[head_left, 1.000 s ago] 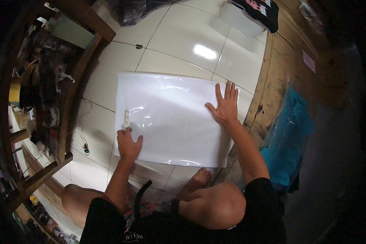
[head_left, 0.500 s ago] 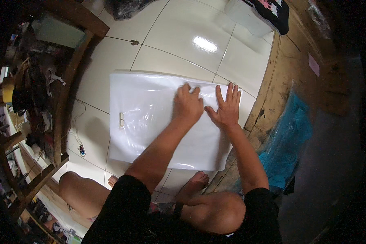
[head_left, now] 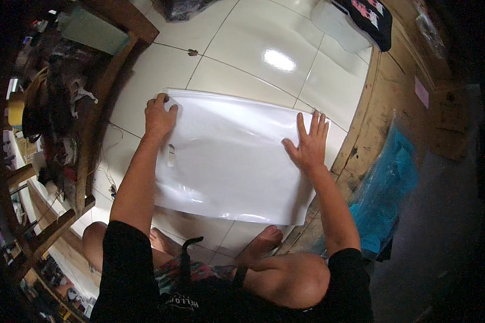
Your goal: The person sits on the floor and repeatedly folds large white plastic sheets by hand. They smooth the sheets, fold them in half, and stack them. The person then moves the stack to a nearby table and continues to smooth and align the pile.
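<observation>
A large white plastic bag lies on the tiled floor, glossy and slightly wrinkled, with an oval handle slot near its left end. My left hand is at the bag's far left corner, its fingers bent over the edge and its thumb held apart on the surface. My right hand rests flat on the far right corner, fingers spread. Nothing else is in either hand. The underside of the bag is hidden.
A wooden rack with cluttered things stands at the left. Along the right runs a wooden plank edge with a blue plastic-wrapped bundle. A pale container with black cloth sits far right. My feet are at the bag's near edge.
My left hand has moved left from the middle of the bag to its far left corner. My right hand stays flat at the far right corner. The bag's surface has changed its wrinkles.
</observation>
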Tool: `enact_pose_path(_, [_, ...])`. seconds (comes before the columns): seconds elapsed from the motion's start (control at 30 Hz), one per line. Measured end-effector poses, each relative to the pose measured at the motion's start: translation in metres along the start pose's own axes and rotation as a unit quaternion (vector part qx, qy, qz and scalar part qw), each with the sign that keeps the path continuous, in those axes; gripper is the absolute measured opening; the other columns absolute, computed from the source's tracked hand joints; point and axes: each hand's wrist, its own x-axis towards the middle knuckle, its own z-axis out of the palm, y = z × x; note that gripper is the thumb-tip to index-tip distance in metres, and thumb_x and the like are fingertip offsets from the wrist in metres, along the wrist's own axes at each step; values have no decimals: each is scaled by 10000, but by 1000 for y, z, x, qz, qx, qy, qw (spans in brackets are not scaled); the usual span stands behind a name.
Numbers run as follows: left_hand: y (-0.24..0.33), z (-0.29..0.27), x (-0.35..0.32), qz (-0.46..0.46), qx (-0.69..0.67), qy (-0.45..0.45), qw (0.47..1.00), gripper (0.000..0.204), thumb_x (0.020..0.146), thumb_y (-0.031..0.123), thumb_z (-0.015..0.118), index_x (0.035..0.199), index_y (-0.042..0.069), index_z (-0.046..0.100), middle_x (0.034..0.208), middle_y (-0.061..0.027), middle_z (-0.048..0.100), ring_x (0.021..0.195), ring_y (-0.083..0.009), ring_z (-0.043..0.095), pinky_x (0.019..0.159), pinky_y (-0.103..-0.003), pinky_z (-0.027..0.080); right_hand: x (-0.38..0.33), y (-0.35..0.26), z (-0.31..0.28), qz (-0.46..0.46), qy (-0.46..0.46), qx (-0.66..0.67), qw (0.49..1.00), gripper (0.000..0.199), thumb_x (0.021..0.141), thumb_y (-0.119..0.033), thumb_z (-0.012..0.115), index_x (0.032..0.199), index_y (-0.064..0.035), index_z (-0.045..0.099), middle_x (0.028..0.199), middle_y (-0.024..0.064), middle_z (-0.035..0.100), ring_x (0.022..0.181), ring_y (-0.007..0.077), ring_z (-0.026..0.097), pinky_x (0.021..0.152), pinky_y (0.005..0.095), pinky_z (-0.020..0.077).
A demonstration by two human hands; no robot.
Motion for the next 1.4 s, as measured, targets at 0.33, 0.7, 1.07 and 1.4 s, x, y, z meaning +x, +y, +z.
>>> enact_pose_path(0.33, [205,88,-124,197,-45,-108,973,330,773,185,671,1061,30,623,1113,-201,539,1049,-357,501,927,-455,424,0,0,-1,3,4,0,1000,821,796,-590,591,1427,-110,379,1466,352,191,1375,519,138,1102,610,122])
enact_pose_path(0.7, [127,60,-109,77,-37,-71,994,405,793,171,663,1154,31,546,1116,-204,486,1062,-357,444,945,-459,370,-6,0,1,7,2,8,1000,823,803,-627,557,1431,-124,380,1479,340,169,1381,508,132,1108,611,101])
enact_pose_path(1.07, [14,3,-82,-2,27,-4,1000,440,809,170,650,1197,15,512,1199,-227,438,1122,-378,422,1001,-456,363,-2,-1,1,-6,24,-9,1000,820,809,-610,559,1430,-108,374,1475,334,190,1374,506,150,1113,603,93])
enact_pose_path(1.4, [28,41,-304,-465,-406,-16,786,340,815,172,699,1014,-37,518,902,-75,522,831,-186,512,734,-326,444,66,-14,-22,-70,3,106,992,660,811,-424,654,1310,-38,459,1305,226,502,1218,346,478,1082,565,256])
